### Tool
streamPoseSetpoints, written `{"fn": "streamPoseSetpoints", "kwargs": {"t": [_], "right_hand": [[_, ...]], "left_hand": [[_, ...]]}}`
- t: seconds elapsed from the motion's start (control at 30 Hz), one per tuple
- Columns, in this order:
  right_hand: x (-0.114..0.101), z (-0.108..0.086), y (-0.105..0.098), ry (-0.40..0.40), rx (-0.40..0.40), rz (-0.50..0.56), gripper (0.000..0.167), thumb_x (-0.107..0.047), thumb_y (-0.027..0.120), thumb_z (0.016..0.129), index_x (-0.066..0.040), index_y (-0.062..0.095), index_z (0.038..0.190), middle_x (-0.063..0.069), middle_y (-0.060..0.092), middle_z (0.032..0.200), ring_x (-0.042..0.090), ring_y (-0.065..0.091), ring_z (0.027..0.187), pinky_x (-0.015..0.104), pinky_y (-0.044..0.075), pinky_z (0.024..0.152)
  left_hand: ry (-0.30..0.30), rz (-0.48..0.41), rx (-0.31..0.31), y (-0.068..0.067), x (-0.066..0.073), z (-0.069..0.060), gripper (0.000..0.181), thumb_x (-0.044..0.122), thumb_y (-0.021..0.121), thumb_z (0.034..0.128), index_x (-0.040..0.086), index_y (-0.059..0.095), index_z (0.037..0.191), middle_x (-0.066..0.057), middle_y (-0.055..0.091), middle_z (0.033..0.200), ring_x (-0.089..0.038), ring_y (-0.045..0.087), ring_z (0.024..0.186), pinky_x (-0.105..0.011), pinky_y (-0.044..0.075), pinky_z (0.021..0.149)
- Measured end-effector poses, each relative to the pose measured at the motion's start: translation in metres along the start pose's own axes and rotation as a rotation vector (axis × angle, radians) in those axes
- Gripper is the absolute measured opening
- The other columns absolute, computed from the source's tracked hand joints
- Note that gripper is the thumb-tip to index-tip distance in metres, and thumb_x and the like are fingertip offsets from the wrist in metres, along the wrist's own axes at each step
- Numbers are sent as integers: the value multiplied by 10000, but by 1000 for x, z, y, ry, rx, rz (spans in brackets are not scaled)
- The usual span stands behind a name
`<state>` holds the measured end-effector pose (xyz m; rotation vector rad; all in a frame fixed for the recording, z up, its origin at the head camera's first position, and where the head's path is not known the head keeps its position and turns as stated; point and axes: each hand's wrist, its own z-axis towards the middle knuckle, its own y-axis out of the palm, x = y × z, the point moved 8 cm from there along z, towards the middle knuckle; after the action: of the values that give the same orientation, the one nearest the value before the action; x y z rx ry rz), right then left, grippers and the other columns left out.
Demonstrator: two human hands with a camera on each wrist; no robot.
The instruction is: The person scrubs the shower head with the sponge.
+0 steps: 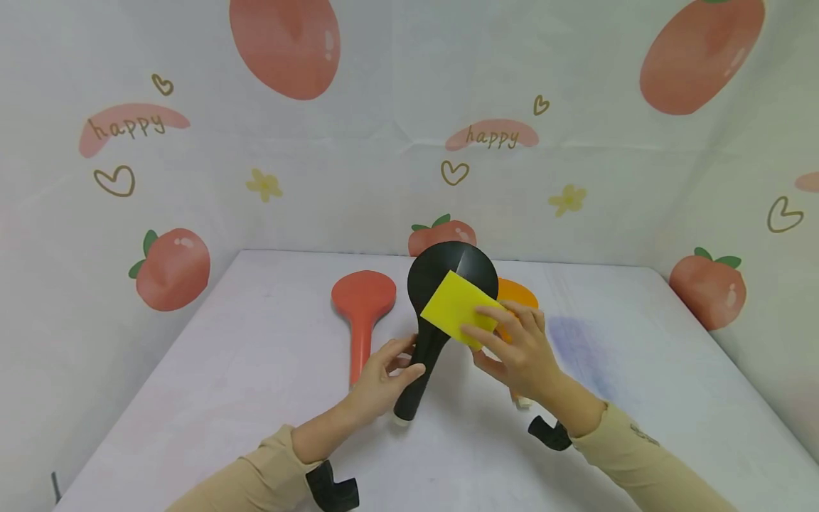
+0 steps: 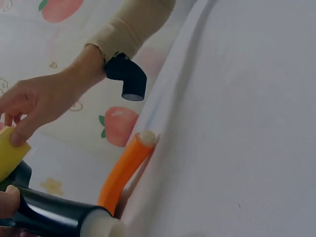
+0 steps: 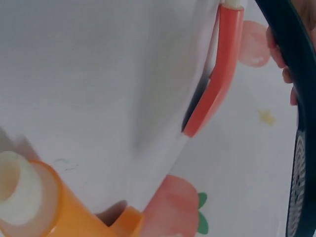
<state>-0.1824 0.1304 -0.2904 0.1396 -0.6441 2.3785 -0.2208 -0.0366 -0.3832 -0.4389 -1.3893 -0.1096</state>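
Note:
A black hand shower head (image 1: 427,281) is held up over the table, tilted, with its smooth back toward the head camera. My left hand (image 1: 382,380) grips its handle. With fingers and thumb, my right hand (image 1: 521,350) pinches a yellow square cloth or thin sponge (image 1: 451,307), which lies over the back of the black head near its neck. In the right wrist view, the nozzle face (image 3: 298,173) of the black shower head faces away from the cloth. A pale threaded end (image 2: 103,226) shows at the handle's tip in the left wrist view.
A red shower head (image 1: 363,293) lies face down on the white table (image 1: 211,384), left of the black one. An orange shower head (image 1: 520,290) lies to the right, partly hidden behind my right hand. A fruit-printed backdrop (image 1: 384,178) stands behind the table.

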Motion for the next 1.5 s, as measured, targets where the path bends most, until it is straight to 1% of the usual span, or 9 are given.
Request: {"fn": "streamPoseSetpoints", "kwargs": {"t": [0.27, 0.47, 0.67, 0.77, 0.93, 1.1, 1.27, 1.4, 1.5], "right_hand": [[16, -12, -10, 111, 79, 16, 208, -232, 533, 889, -83, 678, 902, 204, 578, 1003, 396, 464, 930, 440, 259, 691], [27, -20, -14, 223, 110, 47, 276, -288, 515, 913, -35, 626, 914, 243, 511, 1039, 363, 443, 982, 396, 263, 775], [35, -28, -11, 349, 163, 154, 344, -328, 530, 916, 14, 570, 931, 291, 468, 1073, 307, 440, 1030, 301, 308, 847], [35, -29, -7, 383, 189, 226, 356, -320, 549, 912, 35, 548, 935, 309, 447, 1074, 246, 439, 1095, 242, 333, 877], [33, -27, -2, 392, 236, 303, 350, -293, 565, 907, 53, 528, 939, 320, 429, 1069, 205, 431, 1139, 195, 341, 918], [28, -23, 6, 379, 215, 350, 339, -275, 572, 912, 58, 533, 959, 333, 410, 1082, 224, 423, 1107, 148, 379, 900], [23, -17, 12, 365, 175, 405, 314, -237, 584, 907, 66, 557, 983, 342, 403, 1101, 256, 421, 1071, 96, 434, 807], [21, -14, 16, 370, 131, 394, 297, -234, 573, 910, 50, 573, 997, 319, 417, 1113, 291, 441, 1058, 69, 442, 875], [19, -12, 16, 350, 110, 318, 288, -246, 556, 913, 28, 591, 991, 301, 453, 1102, 353, 477, 1012, 97, 422, 949]], "left_hand": [[-99, -231, -75, 3, -8, 1, 588, 193, 565, 933, 48, 315, 1445, -175, 446, 1233, -196, 587, 1111, -386, 473, 996], [-148, -358, -105, 7, -10, 1, 585, 180, 550, 940, 78, 296, 1457, -93, 433, 1225, -111, 586, 1058, -344, 484, 985], [-155, -441, -209, 15, -6, 0, 613, 200, 537, 948, 83, 243, 1474, -108, 357, 1408, -120, 522, 1120, -307, 467, 1001], [-149, -463, -275, 20, -2, -2, 639, 227, 535, 950, 71, 214, 1480, -132, 292, 1483, -109, 509, 1133, -296, 468, 992], [-125, -498, -338, 27, 2, -2, 605, 222, 503, 964, 40, 225, 1470, -95, 411, 1371, -118, 498, 1099, -261, 479, 941], [-176, -463, -305, 28, -1, -3, 565, 201, 512, 953, 16, 285, 1437, -47, 503, 1181, -151, 571, 1038, -287, 494, 949], [-243, -421, -280, 32, -7, -2, 601, 233, 607, 905, 7, 337, 1393, -32, 532, 1034, -126, 622, 922, -284, 493, 950], [-264, -438, -299, 36, -7, -3, 660, 264, 650, 875, -3, 339, 1392, -38, 520, 1025, -100, 618, 876, -279, 494, 938], [-293, -425, -326, 38, -8, -6, 674, 283, 646, 877, -15, 336, 1396, -61, 566, 1030, -117, 641, 906, -314, 499, 954]]}}
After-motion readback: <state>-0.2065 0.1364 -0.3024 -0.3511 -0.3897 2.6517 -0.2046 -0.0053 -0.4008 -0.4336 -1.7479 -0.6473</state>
